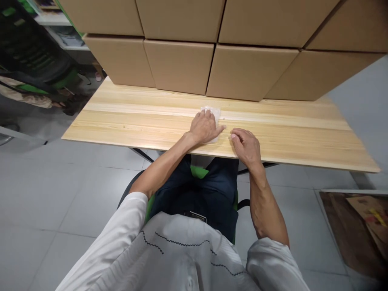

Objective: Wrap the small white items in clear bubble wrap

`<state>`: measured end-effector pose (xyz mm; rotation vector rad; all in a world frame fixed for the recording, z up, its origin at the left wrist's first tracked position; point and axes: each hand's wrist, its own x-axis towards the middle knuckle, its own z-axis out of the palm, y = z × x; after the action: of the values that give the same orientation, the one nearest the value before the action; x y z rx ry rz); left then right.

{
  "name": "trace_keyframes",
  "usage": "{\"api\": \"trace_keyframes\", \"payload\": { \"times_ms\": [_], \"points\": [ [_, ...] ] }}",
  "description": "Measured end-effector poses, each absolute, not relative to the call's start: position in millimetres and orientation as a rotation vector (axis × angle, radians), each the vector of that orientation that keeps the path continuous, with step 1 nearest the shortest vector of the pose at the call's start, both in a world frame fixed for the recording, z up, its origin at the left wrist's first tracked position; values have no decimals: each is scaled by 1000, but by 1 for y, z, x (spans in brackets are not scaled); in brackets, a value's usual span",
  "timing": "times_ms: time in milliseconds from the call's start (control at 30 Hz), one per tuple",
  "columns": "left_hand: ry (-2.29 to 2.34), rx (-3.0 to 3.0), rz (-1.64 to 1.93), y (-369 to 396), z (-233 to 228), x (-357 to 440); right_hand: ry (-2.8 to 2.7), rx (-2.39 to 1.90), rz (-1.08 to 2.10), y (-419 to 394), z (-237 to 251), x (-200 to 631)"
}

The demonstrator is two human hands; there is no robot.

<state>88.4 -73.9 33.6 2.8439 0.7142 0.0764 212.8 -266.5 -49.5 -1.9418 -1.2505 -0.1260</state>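
Note:
A crumpled, whitish, see-through sheet or bag, apparently plastic (216, 114), lies on the wooden tabletop (145, 117). My left hand (204, 127) rests palm down over it, fingers forward and thumb stretched out to the right, covering most of it. To the right, just above the table's near edge, my right hand (247, 146) has its fingers curled and thumb pressed against the forefinger. Whatever may be between those fingertips is too small to make out. A tiny dark speck (224, 119) shows on the wood beside the sheet.
Stacked cardboard boxes (178, 66) form a wall along the table's far side. At the far left are a dark chair back (30, 52), white shelves and part of another person's sleeve (33, 99). Flattened brown cardboard (348, 226) lies on the floor at right.

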Motion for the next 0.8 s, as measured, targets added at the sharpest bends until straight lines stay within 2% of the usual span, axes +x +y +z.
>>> {"api": "trace_keyframes", "payload": {
  "times_ms": [233, 467, 633, 800],
  "points": [
    [746, 2828, 19, -65, 38, 95, -1245, -1961, -145, -265, -49, 210],
    [593, 2732, 117, -51, 25, 97, -1247, -1952, -149, -264, -46, 208],
    [541, 2408, 578, -26, 9, 67, -1115, -1919, -69, -267, -49, 210],
    [679, 2134, 654, -22, -24, 16, -929, -1778, 121, -268, -48, 212]
  ]
}}
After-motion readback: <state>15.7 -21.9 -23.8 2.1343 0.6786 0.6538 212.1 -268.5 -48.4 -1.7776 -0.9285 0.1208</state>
